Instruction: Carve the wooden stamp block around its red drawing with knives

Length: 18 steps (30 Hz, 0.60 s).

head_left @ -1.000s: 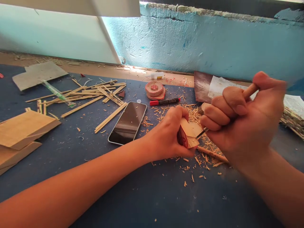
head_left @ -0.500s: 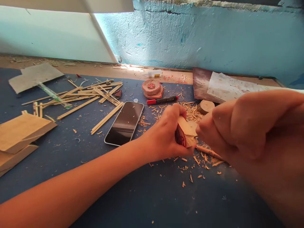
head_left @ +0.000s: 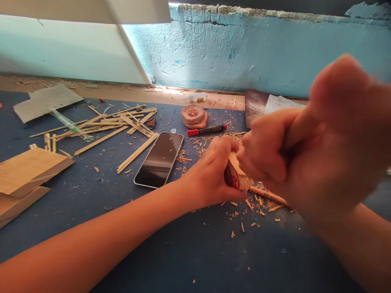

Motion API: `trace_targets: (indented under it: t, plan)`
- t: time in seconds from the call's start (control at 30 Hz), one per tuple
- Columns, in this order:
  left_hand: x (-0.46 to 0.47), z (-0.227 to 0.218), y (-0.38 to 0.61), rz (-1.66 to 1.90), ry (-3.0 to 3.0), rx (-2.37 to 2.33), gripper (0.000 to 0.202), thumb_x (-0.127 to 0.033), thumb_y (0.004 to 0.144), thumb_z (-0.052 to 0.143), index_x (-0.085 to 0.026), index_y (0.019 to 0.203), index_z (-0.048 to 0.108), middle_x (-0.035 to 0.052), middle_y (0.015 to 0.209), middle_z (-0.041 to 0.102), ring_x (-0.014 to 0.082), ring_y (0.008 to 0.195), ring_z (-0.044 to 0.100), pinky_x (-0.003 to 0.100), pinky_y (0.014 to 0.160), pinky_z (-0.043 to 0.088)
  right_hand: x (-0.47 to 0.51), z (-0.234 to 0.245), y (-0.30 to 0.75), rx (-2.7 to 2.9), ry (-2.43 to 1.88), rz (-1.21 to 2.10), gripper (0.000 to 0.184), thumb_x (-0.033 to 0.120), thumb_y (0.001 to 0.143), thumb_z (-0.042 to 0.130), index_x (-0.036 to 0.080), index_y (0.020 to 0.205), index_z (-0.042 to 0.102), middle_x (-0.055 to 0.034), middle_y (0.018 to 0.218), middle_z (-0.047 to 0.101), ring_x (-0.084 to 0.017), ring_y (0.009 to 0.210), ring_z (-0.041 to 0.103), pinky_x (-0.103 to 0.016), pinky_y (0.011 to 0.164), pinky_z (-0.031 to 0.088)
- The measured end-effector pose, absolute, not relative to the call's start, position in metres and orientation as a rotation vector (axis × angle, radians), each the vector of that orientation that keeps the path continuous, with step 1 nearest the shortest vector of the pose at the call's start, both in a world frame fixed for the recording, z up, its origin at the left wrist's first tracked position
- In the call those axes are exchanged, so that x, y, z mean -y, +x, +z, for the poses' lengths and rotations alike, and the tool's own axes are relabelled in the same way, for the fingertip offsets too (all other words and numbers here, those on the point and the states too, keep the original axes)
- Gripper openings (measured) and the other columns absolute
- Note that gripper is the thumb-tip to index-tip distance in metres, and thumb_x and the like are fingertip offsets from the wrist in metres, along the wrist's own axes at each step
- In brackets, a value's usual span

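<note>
My left hand (head_left: 210, 175) is closed around a small wooden block (head_left: 243, 182) with red marker lines on its dark side face. The block is held low over the blue tabletop, among the shavings. My right hand (head_left: 308, 162) is curled into a fist against the block's right end and covers part of it. Whatever sits inside that fist is hidden, and the upper part of the hand is blurred. Below the right hand, a wooden stick with dark printing (head_left: 269, 195) lies among wood shavings (head_left: 258, 211).
A phone (head_left: 159, 159) lies left of my left hand. Behind it are thin wooden sticks (head_left: 106, 122), a red-capped marker (head_left: 207, 130) and carved round wood pieces (head_left: 193, 115). Larger wooden blocks (head_left: 30, 171) sit at far left. A blue wall (head_left: 214, 53) rises behind.
My right hand has risen and rotated, its fingers shifting left over the block, and now covers the round wood slice. My left hand keeps its hold nearly in place. The view tilts up slightly.
</note>
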<state>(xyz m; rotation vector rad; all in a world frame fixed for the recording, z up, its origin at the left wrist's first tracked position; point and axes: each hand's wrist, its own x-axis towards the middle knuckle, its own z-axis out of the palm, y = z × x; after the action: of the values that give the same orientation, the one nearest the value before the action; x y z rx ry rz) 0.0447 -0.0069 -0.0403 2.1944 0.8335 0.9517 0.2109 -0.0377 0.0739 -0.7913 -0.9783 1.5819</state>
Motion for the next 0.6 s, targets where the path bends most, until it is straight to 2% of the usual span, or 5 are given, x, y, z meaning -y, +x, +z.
trace_targets:
  t: [0.1, 0.2, 0.27, 0.37, 0.6]
  plan:
    - [0.011, -0.039, 0.042, 0.981, 2.131, -0.791, 0.073, -0.032, 0.076, 0.094, -0.025, 0.133, 0.049, 0.0061, 0.120, 0.056, 0.0251, 0.100, 0.062, 0.040, 0.081, 0.062, 0.024, 0.074, 0.208, 0.994, -0.689, 1.517, 0.077, 0.044, 0.085, 0.096, 0.026, 0.058, 0.026, 0.0074, 0.048, 0.029, -0.009, 0.039, 0.021, -0.029, 0.034, 0.024]
    - [0.012, -0.040, 0.040, 1.004, 2.101, -0.764, 0.076, -0.032, 0.073, 0.098, -0.027, 0.128, 0.045, 0.0026, 0.117, 0.053, 0.0210, 0.095, 0.058, 0.036, 0.078, 0.055, 0.013, 0.066, 0.214, 0.967, -0.644, 1.518, 0.086, 0.046, 0.075, 0.098, 0.024, 0.055, 0.017, 0.0100, 0.044, 0.014, -0.004, 0.036, 0.009, -0.026, 0.031, 0.012]
    - [0.012, -0.041, 0.038, 1.027, 2.101, -0.764, 0.077, -0.032, 0.071, 0.099, -0.028, 0.125, 0.044, 0.0015, 0.116, 0.053, 0.0206, 0.097, 0.057, 0.036, 0.081, 0.054, 0.009, 0.056, 0.221, 0.919, -0.594, 1.571, 0.082, 0.046, 0.074, 0.095, 0.025, 0.056, 0.019, 0.0112, 0.046, 0.010, -0.004, 0.037, 0.009, -0.024, 0.032, 0.014]
    - [0.012, -0.042, 0.036, 1.045, 2.087, -0.750, 0.076, -0.031, 0.072, 0.099, -0.028, 0.123, 0.042, 0.0006, 0.116, 0.052, 0.0185, 0.094, 0.056, 0.034, 0.079, 0.052, 0.003, 0.042, 0.232, 0.831, -0.537, 1.705, 0.082, 0.040, 0.080, 0.096, 0.026, 0.057, 0.019, 0.0114, 0.047, 0.016, -0.005, 0.040, 0.014, -0.024, 0.035, 0.019]
    - [0.013, -0.040, 0.035, 1.038, 2.073, -0.738, 0.073, -0.030, 0.074, 0.097, -0.028, 0.121, 0.042, -0.0003, 0.114, 0.050, 0.0158, 0.089, 0.056, 0.031, 0.073, 0.051, -0.009, 0.029, 0.235, 0.768, -0.619, 1.799, 0.085, 0.035, 0.075, 0.105, 0.025, 0.059, 0.023, 0.0133, 0.048, 0.022, -0.003, 0.042, 0.015, -0.021, 0.035, 0.022]
